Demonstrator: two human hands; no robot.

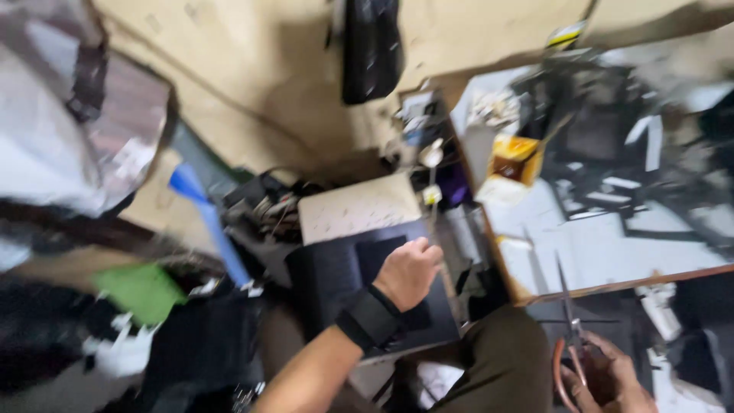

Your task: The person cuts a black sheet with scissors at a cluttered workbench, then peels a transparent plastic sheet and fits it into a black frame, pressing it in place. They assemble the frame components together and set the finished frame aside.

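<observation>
Scissors sit in your right hand, low at the picture's bottom right, your fingers curled through the reddish-brown loops and closed around them. The long axis runs nearly upright in the view: handles down by your palm, blades narrowing to a tip that points away from you, over the edge of the pale worktable just beyond that hand. Your left hand reaches forward with the forearm angled up from the lower middle, a black wrist strap wrapped around it. That hand is balled into a loose fist, knuckles up, resting on a dark flat piece of fabric; blur hides whether it pinches the cloth. Beyond your left knuckles lies a speckled white board, and off to that hand's left a blue strip
</observation>
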